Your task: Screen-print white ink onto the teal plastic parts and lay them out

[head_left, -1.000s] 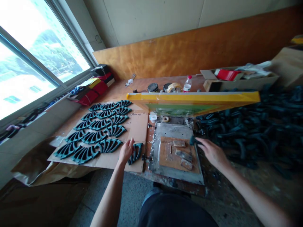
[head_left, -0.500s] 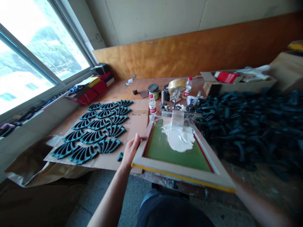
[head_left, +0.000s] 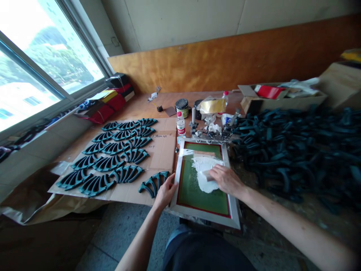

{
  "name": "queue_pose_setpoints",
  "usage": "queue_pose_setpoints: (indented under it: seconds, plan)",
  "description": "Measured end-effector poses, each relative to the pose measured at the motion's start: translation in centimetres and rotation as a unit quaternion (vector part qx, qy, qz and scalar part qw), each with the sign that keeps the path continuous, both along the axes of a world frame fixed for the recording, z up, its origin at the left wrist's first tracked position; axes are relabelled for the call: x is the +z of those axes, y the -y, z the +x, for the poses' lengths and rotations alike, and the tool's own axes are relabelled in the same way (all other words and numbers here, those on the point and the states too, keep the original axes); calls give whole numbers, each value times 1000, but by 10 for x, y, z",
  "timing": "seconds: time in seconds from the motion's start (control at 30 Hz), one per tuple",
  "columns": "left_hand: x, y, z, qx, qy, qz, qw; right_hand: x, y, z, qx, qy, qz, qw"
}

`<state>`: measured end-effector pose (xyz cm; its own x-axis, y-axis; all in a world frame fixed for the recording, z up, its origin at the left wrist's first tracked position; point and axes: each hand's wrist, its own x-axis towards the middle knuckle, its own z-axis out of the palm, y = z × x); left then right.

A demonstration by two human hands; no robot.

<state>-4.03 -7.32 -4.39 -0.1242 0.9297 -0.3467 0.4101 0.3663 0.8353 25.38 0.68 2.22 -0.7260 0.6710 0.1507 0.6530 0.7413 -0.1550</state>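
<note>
A screen printing frame (head_left: 207, 217) with green mesh lies low and level in front of me. White ink (head_left: 205, 182) is spread in a patch on its mesh. My right hand (head_left: 227, 180) is closed on a small greyish squeegee (head_left: 208, 175), which touches the ink. At the frame's left side, my left hand (head_left: 167, 191) has its fingers closed on the edge. Just left of that hand, a dark green fan-shaped slatted part (head_left: 152, 185) lies on the cardboard sheet (head_left: 161, 160). What lies beneath the mesh is hidden.
Rows of similar dark green parts (head_left: 108, 163) cover the cardboard. A large heap of them (head_left: 282, 150) fills the right side. Behind the frame stand a metal hinge clamp (head_left: 214, 139), a red-capped bottle (head_left: 181, 126), an ink can (head_left: 182, 107) and a tape roll (head_left: 213, 105).
The frame has come down from a tilted, raised position. My right hand has moved from its right corner onto the squeegee. The fan-shaped part beside my left hand is now uncovered.
</note>
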Motion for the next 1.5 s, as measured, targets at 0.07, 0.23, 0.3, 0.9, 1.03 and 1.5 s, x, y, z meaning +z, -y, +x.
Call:
queue_pose_setpoints:
  seconds: [0.07,0.23,0.3,0.9,1.03,1.5]
  plan:
    - [-2,1,1,7,8,-3,1000,3,11,14,82,-8,-10,997]
    - [-1,3,2,24,17,11,1000,7,11,16,70,-46,-20,996]
    - [0,4,2,29,30,14,999,-3,18,12,49,-91,50,993]
    - [145,-40,13,108,262,122,951,47,-76,67,-330,-183,50,925]
    - [190,-86,31,94,284,251,921,-15,-35,72,-295,-132,-39,946]
    - [42,39,110,147,341,-106,922,-24,72,-33,-58,-161,8,985]
